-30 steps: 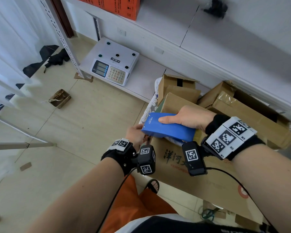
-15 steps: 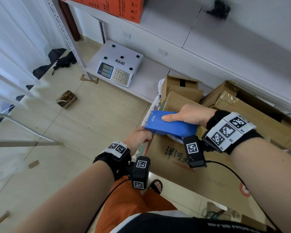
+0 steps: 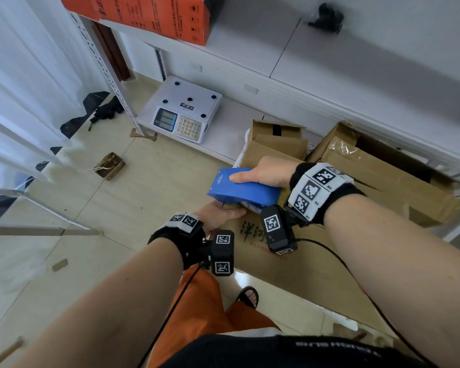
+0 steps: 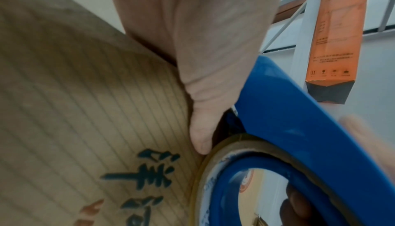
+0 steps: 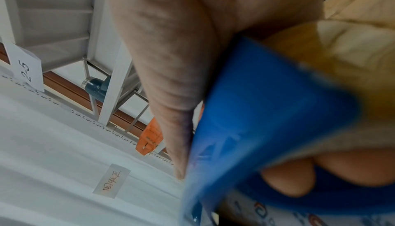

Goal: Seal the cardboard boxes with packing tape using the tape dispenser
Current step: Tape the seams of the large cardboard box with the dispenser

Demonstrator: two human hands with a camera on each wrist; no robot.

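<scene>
While the right hand (image 3: 266,173) wraps the blue tape dispenser (image 3: 243,188) at centre frame, thumb laid flat along its top and fingers hooked through the roll's core in the right wrist view, the left hand (image 3: 221,213) sits just below it at the left end of the printed cardboard box (image 3: 290,266), thumb pressed against the cardboard beside the tape roll (image 4: 224,146). Whether its fingers pinch a tape end is hidden. The likely trouble is a weak start: if that thumb lets go too soon, the strip could peel back or wrinkle. A tilted dispenser might lay tape skewed across the seam, and its blade sits close to the left thumb.
</scene>
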